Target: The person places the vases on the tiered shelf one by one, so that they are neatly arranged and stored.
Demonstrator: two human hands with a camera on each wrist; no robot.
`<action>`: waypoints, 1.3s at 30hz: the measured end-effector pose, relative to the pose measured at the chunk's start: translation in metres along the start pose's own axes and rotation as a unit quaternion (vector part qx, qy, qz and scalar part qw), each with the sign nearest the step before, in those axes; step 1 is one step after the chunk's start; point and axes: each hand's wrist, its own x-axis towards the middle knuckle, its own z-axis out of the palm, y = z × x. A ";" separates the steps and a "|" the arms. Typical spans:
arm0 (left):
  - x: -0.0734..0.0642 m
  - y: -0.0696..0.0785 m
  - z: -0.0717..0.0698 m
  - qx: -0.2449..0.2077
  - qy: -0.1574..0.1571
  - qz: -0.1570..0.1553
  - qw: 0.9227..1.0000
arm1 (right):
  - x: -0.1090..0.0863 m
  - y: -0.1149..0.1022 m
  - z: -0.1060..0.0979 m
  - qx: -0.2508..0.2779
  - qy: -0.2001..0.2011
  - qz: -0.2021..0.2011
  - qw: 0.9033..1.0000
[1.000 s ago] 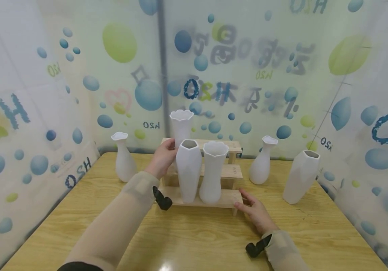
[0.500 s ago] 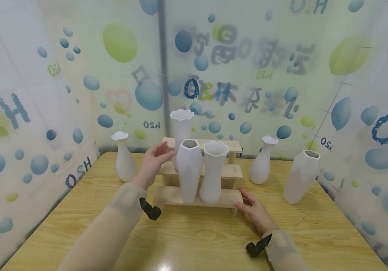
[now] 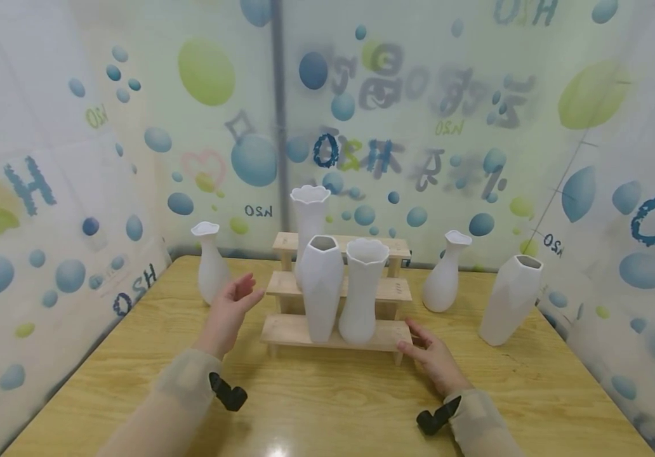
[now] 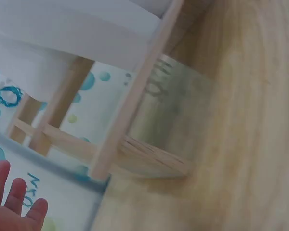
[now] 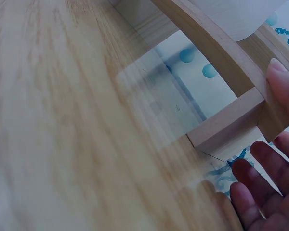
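Note:
A three-step wooden stand (image 3: 284, 328) holds white vases. On its lowest step are a faceted vase (image 3: 324, 289) with an angular mouth and a fluted vase (image 3: 361, 295) with a wavy rim. Another wavy-rimmed vase (image 3: 311, 212) rises from the middle step, partly hidden by the faceted one. My left hand (image 3: 227, 320) is left of the stand, fingers loose and holding nothing; its fingertips (image 4: 16, 192) show apart from the wood in the left wrist view. At the right end of the lowest step, my right hand (image 3: 435, 360) pinches the corner, thumb (image 5: 285, 89) on the board.
A slim-necked white vase (image 3: 212, 276) stands left, beyond my left hand. To the right are a similar slim-necked vase (image 3: 440, 287) and a leaning-looking faceted vase (image 3: 509, 304). The wooden table (image 3: 327, 400) is bounded by patterned curtain walls (image 3: 447, 82).
My left hand has let go of the wavy-rimmed vase on the middle step and drawn back left and toward me. My right hand stays at the stand's corner.

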 end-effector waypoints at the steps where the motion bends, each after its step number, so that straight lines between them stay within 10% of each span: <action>1: -0.002 -0.005 -0.001 0.004 0.000 -0.005 1.000 | 0.000 0.000 0.000 0.000 0.000 0.000 1.000; 19: -0.015 -0.064 0.007 -0.039 -0.079 -0.046 0.995 | 0.002 0.001 0.001 -0.001 0.007 -0.004 1.000; 39: -0.014 -0.084 0.004 -0.025 -0.124 -0.035 0.991 | 0.000 0.000 -0.011 0.033 -0.003 -0.007 0.999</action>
